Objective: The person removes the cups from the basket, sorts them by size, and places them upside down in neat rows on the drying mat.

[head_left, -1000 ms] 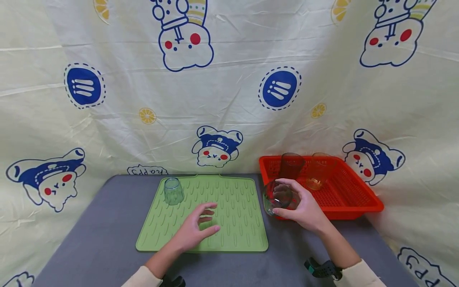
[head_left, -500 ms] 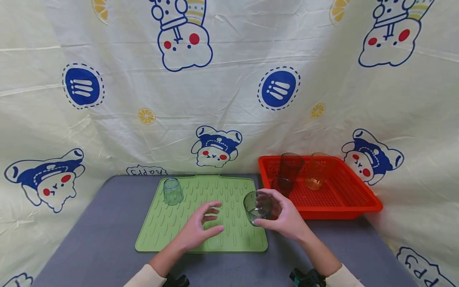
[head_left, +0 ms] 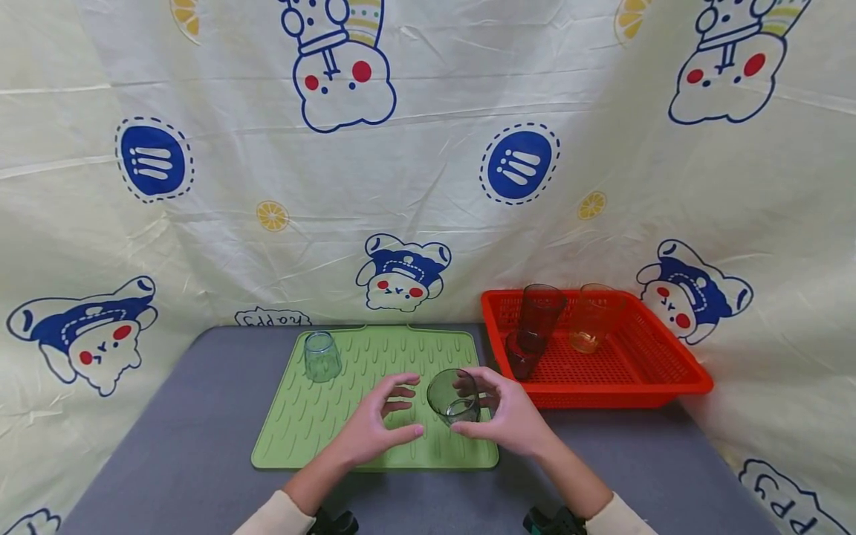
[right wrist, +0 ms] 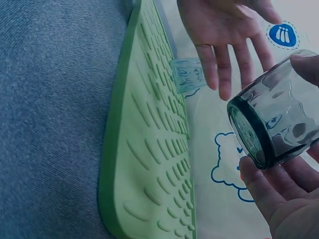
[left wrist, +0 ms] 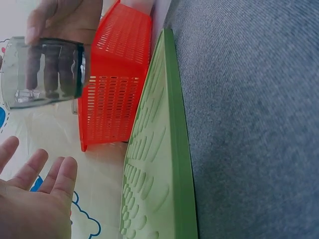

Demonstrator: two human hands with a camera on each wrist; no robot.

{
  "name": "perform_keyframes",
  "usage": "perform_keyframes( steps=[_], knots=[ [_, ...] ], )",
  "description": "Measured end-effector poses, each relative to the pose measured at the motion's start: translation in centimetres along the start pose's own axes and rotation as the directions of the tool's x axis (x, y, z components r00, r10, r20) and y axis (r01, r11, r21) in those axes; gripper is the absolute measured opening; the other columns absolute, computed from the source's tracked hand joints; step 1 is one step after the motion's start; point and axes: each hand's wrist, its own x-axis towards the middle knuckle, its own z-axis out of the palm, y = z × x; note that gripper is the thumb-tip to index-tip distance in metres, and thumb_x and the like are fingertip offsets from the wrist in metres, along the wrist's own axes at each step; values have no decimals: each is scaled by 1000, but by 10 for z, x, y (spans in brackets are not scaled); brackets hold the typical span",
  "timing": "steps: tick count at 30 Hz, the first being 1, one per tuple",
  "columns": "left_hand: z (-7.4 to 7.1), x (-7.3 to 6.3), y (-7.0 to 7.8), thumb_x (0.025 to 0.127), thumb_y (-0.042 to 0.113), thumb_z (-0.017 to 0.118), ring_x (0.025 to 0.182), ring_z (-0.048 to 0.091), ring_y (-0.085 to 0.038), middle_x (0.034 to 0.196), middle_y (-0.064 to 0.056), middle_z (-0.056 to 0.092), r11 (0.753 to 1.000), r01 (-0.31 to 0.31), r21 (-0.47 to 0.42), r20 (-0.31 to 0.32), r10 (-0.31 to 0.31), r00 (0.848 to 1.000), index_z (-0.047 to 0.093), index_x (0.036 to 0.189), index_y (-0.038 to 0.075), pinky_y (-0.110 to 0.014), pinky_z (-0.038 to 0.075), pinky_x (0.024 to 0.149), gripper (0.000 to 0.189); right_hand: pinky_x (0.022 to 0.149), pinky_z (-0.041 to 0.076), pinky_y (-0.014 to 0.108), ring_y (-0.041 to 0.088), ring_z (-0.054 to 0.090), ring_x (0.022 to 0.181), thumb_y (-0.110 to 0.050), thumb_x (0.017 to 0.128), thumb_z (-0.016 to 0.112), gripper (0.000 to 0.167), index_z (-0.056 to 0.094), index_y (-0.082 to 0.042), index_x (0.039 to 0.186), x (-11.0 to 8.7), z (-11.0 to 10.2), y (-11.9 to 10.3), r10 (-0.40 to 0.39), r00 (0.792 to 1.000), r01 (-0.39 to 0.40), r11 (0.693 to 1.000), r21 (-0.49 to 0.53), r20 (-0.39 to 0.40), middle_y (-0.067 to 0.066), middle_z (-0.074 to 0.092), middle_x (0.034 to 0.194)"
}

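A smoky grey drinking glass is held in my right hand, thumb on one side and fingers on the other, above the right part of a green drying mat. In the right wrist view the glass is tilted, its thick dark base toward the mat. My left hand hovers over the mat just left of that glass, fingers spread and relaxed, apart from it and holding nothing. A bluish clear glass stands on the mat's far left corner.
Back right stands a red plastic basket. Inside it are a tall dark glass, a shorter dark glass and an amber-tinted glass. Grey cloth covers the table, with a printed curtain behind.
My right hand has carried the grey glass left from the basket's front to over the mat, near my left hand. My left hand has shifted slightly right.
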Motion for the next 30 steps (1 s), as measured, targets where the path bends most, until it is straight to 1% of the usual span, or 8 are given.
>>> perform_keyframes(
  steps=[4, 7, 12, 16, 20, 23, 26, 30],
  knots=[
    [2, 1, -2, 88, 13, 80, 132, 53, -35, 149, -11, 50, 1000, -26, -9, -1, 26, 1000, 45, 149, 16, -40, 50, 110, 70, 96, 58, 28, 29, 70, 111, -27, 75, 93, 70, 61, -17, 136, 2, 4, 2, 17, 1000, -17, 1000, -10, 13, 1, 71, 125],
    [3, 1, -3, 87, 11, 81, 131, 53, -37, 148, -15, 49, 999, -41, -18, -4, 41, 999, 45, 149, 14, -39, 50, 110, 72, 94, 58, 28, 31, 69, 109, -30, 74, 94, 71, 62, -16, 136, 3, 6, 2, 24, 1000, -23, 999, -34, 18, 0, 72, 124],
    [5, 2, -2, 85, 11, 83, 131, 54, -34, 148, -16, 49, 999, -39, -24, -13, 39, 999, 45, 149, 13, -37, 51, 110, 74, 90, 60, 30, 26, 69, 106, -33, 74, 94, 71, 62, -19, 136, 6, 8, 4, 36, 999, -34, 998, -60, 32, 3, 73, 121],
    [8, 3, 0, 85, 14, 83, 131, 52, -39, 147, -16, 50, 999, -33, -20, -17, 32, 999, 44, 149, 13, -34, 52, 108, 75, 90, 59, 29, 28, 69, 106, -31, 74, 94, 74, 62, -12, 137, 8, 11, 5, 38, 998, -36, 998, -42, 49, 8, 72, 123],
    [9, 4, 1, 85, 18, 84, 130, 52, -37, 147, -13, 50, 1000, -13, -8, -22, 13, 1000, 44, 150, 13, -31, 52, 107, 76, 90, 59, 29, 25, 70, 103, -30, 73, 94, 72, 62, -14, 136, 11, 14, 7, 39, 997, -37, 998, -42, 60, 4, 70, 125],
    [9, 5, 2, 86, 20, 84, 130, 52, -36, 147, -14, 50, 1000, 10, -4, -22, -10, 1000, 44, 151, 14, -30, 52, 106, 77, 87, 60, 30, 19, 68, 99, -32, 73, 94, 71, 64, -17, 135, 12, 15, 6, 33, 997, -29, 998, -64, 69, 2, 69, 124],
    [8, 5, 3, 86, 20, 83, 129, 52, -40, 147, -17, 49, 1000, 13, -5, -14, -13, 1000, 43, 152, 12, -34, 53, 106, 77, 87, 60, 31, 16, 68, 98, -35, 73, 94, 72, 64, -14, 135, 13, 15, 6, 23, 997, -16, 996, -87, 79, 5, 70, 121],
    [8, 6, 2, 87, 20, 83, 125, 54, -40, 143, -18, 50, 1000, 1, 5, -1, 0, 1000, 44, 151, 10, -40, 54, 104, 76, 85, 59, 30, 13, 68, 97, -40, 73, 93, 72, 65, -15, 133, 14, 15, 6, 6, 996, 4, 992, -122, 86, -2, 72, 116]
  ],
)
